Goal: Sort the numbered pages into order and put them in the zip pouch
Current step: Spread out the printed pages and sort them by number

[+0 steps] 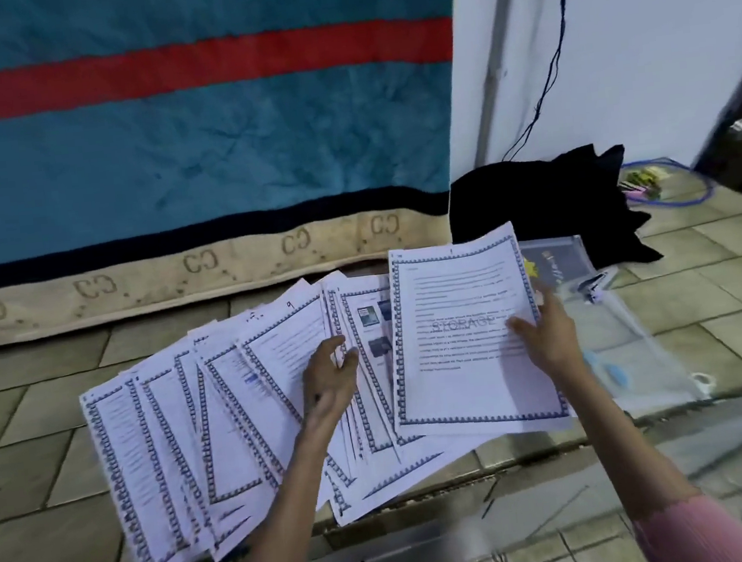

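A fan of pages (218, 411) lies spread on the tiled floor (34, 453), filling the centre and lower left of the frame. Each sheet has a blue patterned border, and one near the middle shows a handwritten 9 at its top edge.

The left hand (329, 376) rests at the centre of the frame on the fan, its fingers loosely bent and spread over the sheets; its grip closes on nothing that can be seen.

The right hand (544, 336), right of centre, holds a single page (464, 362) by its right edge, thumb on the printed face and the other fingers behind it. This sheet is raised a little over the right end of the fan and carries a pale word, STORAGE, across its middle.

Just right of that sheet, partly under it, a clear zip pouch (632, 345) lies flat on the floor, with small items inside that are too blurred to name.

A black cloth (543, 198) lies above the pouch, against a white wall (655, 45). A teal blanket (186, 153) with a red stripe fills the upper left. A dark cable (552, 65) hangs down the wall at upper right.
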Demonstrator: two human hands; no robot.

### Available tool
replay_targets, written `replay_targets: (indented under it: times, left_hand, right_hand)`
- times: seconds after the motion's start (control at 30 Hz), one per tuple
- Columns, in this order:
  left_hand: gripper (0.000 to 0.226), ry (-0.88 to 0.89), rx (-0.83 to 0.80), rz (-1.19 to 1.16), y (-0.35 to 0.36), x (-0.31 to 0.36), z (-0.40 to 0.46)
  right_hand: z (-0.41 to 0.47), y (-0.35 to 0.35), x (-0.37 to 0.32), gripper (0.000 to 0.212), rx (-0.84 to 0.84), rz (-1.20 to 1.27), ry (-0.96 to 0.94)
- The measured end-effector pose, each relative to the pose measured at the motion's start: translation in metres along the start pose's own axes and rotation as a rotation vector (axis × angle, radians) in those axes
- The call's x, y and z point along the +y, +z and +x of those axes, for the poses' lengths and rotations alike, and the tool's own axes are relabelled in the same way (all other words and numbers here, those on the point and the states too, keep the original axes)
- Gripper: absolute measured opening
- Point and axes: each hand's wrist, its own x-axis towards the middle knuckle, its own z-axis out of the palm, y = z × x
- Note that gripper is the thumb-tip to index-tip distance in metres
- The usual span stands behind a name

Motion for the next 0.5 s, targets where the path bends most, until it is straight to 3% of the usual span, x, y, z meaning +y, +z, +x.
replay_targets:
  times: [0.1,0.27,0.37,0.5]
  left_hand:
    - [0.039,0.008,0.033,0.135,0.011,-0.012,0.002]
    - [0.034,0.034,0.105,0.206,0.018,-0.019,-0.001]
    - [0.038,0.025,0.152,0.203,0.019,-0.017,0.000]
    - [0.051,-0.084,0.191,0.060,0.016,-0.011,0.004]
  right_hand:
    - [0.007,-0.020,0.034,0.062,0.016,-0.229,-0.020]
    - [0.021,-0.028,0.059,0.047,0.024,-0.569,0.029]
    - [0.022,-0.017,0.052,0.050,0.070,-0.781,-0.021]
    - [0.005,0.027,0.013,0.052,-0.084,-0.674,-0.266]
